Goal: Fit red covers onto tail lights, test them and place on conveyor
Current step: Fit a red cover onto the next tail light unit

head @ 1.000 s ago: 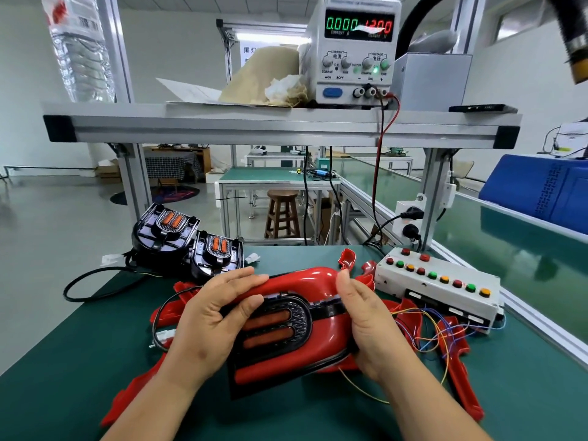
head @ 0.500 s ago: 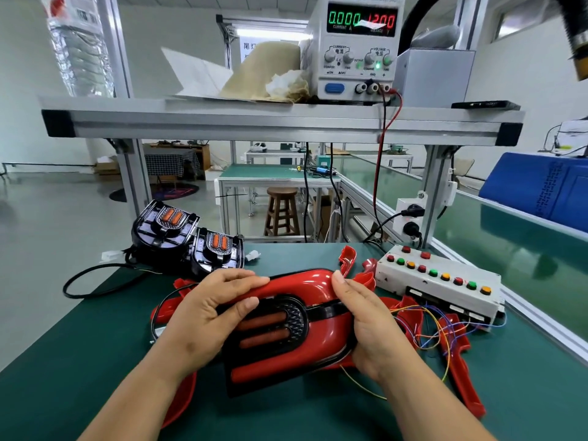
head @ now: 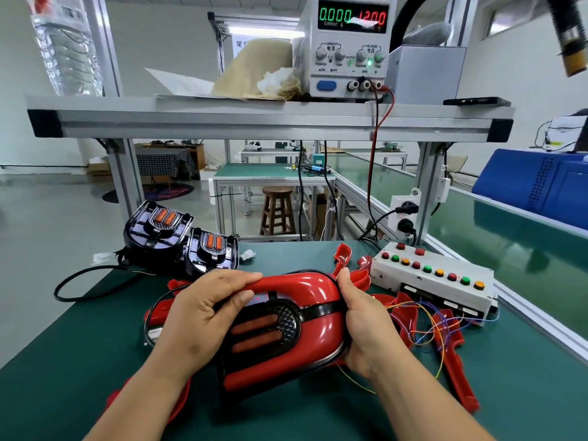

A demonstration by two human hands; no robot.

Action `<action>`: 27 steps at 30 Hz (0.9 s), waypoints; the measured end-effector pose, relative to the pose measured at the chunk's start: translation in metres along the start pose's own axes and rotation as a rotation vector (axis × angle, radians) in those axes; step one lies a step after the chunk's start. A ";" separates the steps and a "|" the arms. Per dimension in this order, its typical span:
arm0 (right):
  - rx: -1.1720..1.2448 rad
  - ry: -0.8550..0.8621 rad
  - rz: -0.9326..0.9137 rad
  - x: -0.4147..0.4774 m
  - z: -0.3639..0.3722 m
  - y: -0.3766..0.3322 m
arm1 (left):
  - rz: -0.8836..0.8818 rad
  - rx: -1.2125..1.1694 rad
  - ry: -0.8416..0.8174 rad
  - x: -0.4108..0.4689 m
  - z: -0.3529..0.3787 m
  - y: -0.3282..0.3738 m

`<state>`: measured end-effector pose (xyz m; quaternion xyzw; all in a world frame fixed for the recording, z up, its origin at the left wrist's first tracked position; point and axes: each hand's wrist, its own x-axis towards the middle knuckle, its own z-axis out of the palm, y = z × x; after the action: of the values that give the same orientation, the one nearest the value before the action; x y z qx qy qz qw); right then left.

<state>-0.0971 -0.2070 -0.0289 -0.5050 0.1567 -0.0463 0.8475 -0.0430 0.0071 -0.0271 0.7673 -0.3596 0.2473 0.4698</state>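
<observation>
Both hands clamp one assembly low over the middle of the bench [head: 79,361]. At far left, behind them, two bare lamp units [head: 178,237] wait side by side. The left hand [head: 203,316] grips the left end, fingers curled over the top rim of the red cover [head: 318,291] and thumb pressed on the dark face of the tail light [head: 264,329] it surrounds. The right hand [head: 366,326] wraps round the right end, thumb on top.

The assembly's long axis runs across the person from hand to hand, rising a little to the right. Testing and hand-off both lie that way: the button box [head: 432,278] with its coloured wires is just beyond the right hand, and the conveyor [head: 509,249] is further right again, so the right hand is the nearer one. Loose red covers [head: 451,361] lie between.

Against a second ago, the right fingers, then laid straight along the end, now curl round it, which looks like pressing the cover home. The assembly sits in much the same place, and the power supply [head: 350,46] shows zero current as before.
</observation>
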 end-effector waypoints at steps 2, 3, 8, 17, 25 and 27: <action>0.017 0.007 0.003 0.000 0.001 0.002 | 0.014 0.014 0.007 0.000 0.001 0.003; 0.019 0.012 0.003 0.000 0.001 0.002 | 0.015 0.018 0.000 0.000 0.001 0.004; 0.012 0.036 -0.016 0.001 0.000 0.001 | -0.030 0.060 -0.032 -0.003 -0.005 0.001; -0.025 -0.005 -0.077 0.002 -0.002 0.002 | -0.057 0.017 -0.102 -0.004 -0.008 0.004; -0.003 -0.054 -0.067 -0.001 -0.003 0.001 | 0.009 0.077 0.037 -0.005 0.001 0.013; -0.031 -0.110 -0.098 -0.003 -0.004 0.000 | -0.011 0.067 0.022 -0.005 0.003 0.012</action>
<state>-0.1008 -0.2093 -0.0302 -0.5271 0.0857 -0.0576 0.8435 -0.0557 0.0022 -0.0253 0.7818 -0.3417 0.2652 0.4490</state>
